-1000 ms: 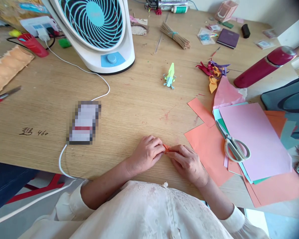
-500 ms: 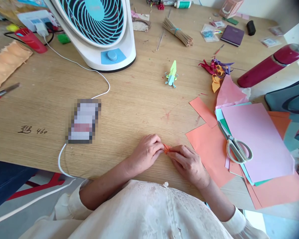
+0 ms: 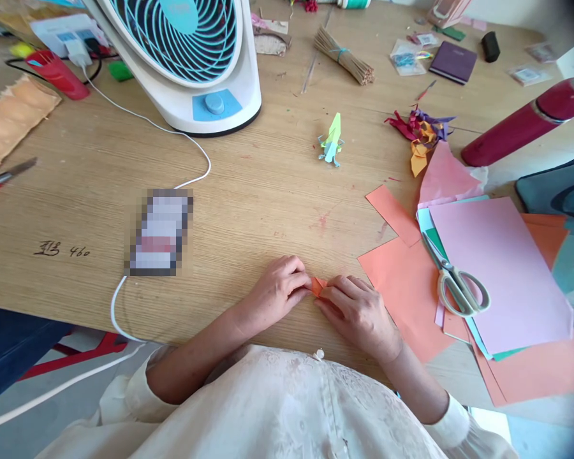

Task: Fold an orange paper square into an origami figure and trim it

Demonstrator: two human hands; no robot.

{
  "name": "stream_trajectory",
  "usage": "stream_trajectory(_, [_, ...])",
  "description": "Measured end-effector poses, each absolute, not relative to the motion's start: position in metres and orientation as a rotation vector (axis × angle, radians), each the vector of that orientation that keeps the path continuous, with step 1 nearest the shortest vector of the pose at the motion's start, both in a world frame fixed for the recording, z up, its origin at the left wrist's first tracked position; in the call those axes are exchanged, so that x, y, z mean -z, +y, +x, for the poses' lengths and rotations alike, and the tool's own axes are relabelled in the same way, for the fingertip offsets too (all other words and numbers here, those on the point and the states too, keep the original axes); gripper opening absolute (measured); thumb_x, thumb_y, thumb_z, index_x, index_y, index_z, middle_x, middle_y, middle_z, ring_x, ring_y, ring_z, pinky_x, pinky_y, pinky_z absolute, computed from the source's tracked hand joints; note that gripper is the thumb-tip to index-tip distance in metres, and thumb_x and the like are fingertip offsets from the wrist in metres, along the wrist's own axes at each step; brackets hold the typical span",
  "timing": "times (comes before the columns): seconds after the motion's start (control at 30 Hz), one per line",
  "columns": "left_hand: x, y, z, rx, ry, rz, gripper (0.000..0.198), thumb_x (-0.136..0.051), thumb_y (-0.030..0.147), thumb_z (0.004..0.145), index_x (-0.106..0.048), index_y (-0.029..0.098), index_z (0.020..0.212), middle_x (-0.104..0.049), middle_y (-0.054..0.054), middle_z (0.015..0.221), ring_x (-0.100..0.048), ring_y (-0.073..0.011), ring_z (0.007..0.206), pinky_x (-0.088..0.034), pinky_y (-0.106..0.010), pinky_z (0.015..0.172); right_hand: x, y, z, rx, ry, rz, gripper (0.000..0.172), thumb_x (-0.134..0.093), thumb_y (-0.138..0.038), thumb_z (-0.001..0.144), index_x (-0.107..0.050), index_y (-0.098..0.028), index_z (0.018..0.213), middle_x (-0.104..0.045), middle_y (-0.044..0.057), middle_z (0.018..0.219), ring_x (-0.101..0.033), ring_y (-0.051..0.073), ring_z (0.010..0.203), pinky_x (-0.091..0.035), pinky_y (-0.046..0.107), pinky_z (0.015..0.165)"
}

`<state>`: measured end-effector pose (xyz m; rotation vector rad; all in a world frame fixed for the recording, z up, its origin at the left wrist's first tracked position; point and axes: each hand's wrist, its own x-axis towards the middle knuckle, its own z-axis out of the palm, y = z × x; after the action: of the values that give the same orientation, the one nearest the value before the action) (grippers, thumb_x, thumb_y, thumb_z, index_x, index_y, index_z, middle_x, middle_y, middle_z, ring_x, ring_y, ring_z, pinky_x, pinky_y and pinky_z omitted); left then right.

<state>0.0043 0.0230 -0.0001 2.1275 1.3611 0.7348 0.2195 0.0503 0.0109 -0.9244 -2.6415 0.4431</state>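
Note:
A small folded piece of orange paper point(image 3: 318, 286) is pinched between my two hands, just above the table near its front edge. My left hand point(image 3: 278, 290) grips its left end with thumb and fingers. On the other end, the fingers of my right hand point(image 3: 361, 313) are closed over the paper and cover part of it. Close by on the right lie orange sheets point(image 3: 397, 287) and a smaller orange strip point(image 3: 393, 213). A green and blue origami figure point(image 3: 332, 141) stands farther back on the table.
White-handled scissors point(image 3: 462, 287) rest on a pink sheet point(image 3: 502, 261) at the right. Behind them are folded paper figures point(image 3: 423, 131) and a red thermos point(image 3: 521, 124). A phone point(image 3: 160, 233) on a white cable lies left, before a fan point(image 3: 205, 83). A bundle of sticks point(image 3: 344, 56) lies at the back.
Both hands stay on the orange paper, with slight finger shifts; my right hand's fingers have moved a little along it. The view has turned slightly, so things at the right appear farther right.

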Motion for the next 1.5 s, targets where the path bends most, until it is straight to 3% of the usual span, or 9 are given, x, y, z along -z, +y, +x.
stream_trajectory(0.17, [0.002,0.023,-0.003,-0.736,1.349,2.187,0.013,-0.058,0.022,0.096,-0.069,0.019,0.091,-0.057,-0.003,0.092,-0.056,-0.0170,0.091,-0.046,-0.031,0.084,-0.008,0.051,0.206,-0.472,-2.560,-0.983,0.018,-0.055,-0.023,0.098,-0.062,-0.020,0.081,-0.059,0.003,0.076,-0.055,0.016,0.070,-0.040,0.031,0.066])
stream_trajectory(1.03, [-0.003,0.019,-0.017,-0.695,1.383,2.187,0.012,-0.058,0.019,0.097,-0.065,0.018,0.087,-0.060,-0.003,0.095,-0.055,-0.0168,0.092,-0.041,-0.034,0.086,-0.005,0.053,0.211,-0.816,-2.465,-0.989,0.013,-0.060,-0.016,0.093,-0.063,-0.020,0.081,-0.056,0.002,0.081,-0.051,0.017,0.077,-0.036,0.032,0.070])
stream_trajectory(1.5, [-0.003,0.018,-0.018,-0.668,1.392,2.181,0.015,-0.055,0.022,0.098,-0.062,0.017,0.086,-0.059,-0.003,0.093,-0.054,-0.0170,0.090,-0.041,-0.033,0.084,-0.007,0.052,0.207,-0.784,-2.526,-1.020,0.015,-0.056,-0.015,0.093,-0.059,-0.019,0.079,-0.055,0.003,0.080,-0.051,0.017,0.075,-0.034,0.033,0.070])
